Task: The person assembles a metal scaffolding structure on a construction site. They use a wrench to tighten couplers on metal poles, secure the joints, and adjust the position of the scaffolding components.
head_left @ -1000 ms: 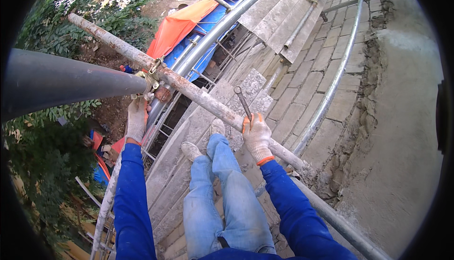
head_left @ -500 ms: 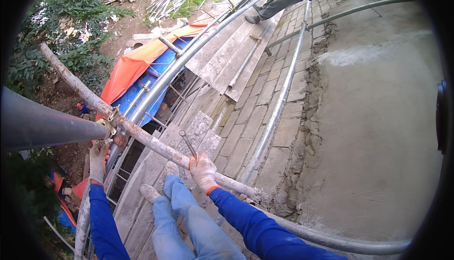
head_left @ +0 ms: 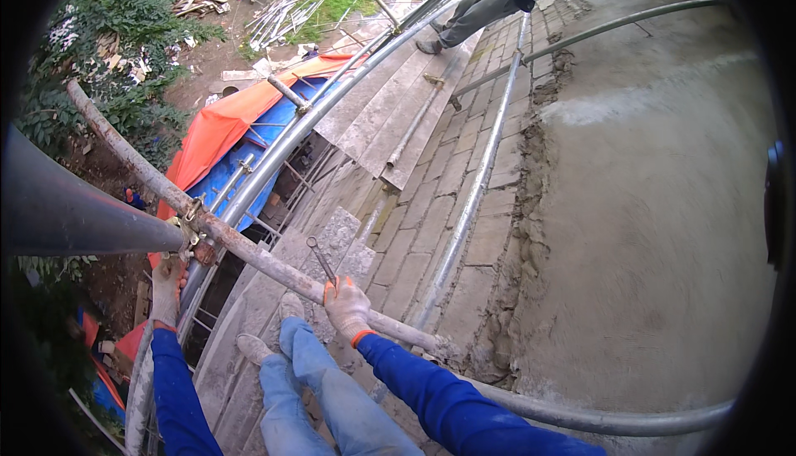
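Note:
My right hand point(head_left: 347, 307), in a pale knit glove with orange trim, is closed around a metal wrench point(head_left: 321, 259) and rests on a rusty scaffold pipe point(head_left: 274, 267). The wrench's ring end points up and away. At the left, my gloved left hand point(head_left: 168, 286) is closed at the underside of a scaffold clamp point(head_left: 191, 222); its fingertips are partly hidden. That clamp sits where the rusty pipe meets a thick grey upright pole point(head_left: 91, 199). A second, rust-brown fitting point(head_left: 205, 250) is beside it.
My feet stand on dusty planks point(head_left: 240, 323) high above ground. A silver rail point(head_left: 274, 157) runs along the drop, with an orange and blue tarp point(head_left: 220, 137) below. Brickwork and a plastered wall point(head_left: 638, 232) rise at right. Another person point(head_left: 489, 4) is on planks ahead.
The view has shifted slightly, so most of the scene lies a little further left. Both hands keep their places at the clamp and on the pipe, and the wrench stays in my right hand.

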The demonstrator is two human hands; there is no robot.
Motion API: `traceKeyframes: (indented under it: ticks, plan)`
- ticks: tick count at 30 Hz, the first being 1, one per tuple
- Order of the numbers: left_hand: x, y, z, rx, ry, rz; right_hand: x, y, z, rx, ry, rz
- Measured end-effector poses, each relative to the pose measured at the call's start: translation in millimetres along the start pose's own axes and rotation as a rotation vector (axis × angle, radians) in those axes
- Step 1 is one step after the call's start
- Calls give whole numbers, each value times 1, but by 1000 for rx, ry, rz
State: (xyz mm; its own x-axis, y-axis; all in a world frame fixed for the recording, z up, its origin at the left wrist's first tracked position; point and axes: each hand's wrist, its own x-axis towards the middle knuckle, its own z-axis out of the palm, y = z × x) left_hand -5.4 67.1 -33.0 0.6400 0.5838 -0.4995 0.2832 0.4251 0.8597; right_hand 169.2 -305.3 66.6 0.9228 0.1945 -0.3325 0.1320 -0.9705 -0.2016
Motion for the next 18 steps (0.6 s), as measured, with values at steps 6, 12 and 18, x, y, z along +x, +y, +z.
traceKeyframes:
  ticks: [6,12,18]
  plan:
    - [-1,6,3,-39,8,-68,5,12,5,-27,29,0]
    - [-7,16,8,236,-19,25,9,21,34,-164,49,-56]
    - [0,19,-10,-52,17,-193,-1,-2,35,2,174,-44]
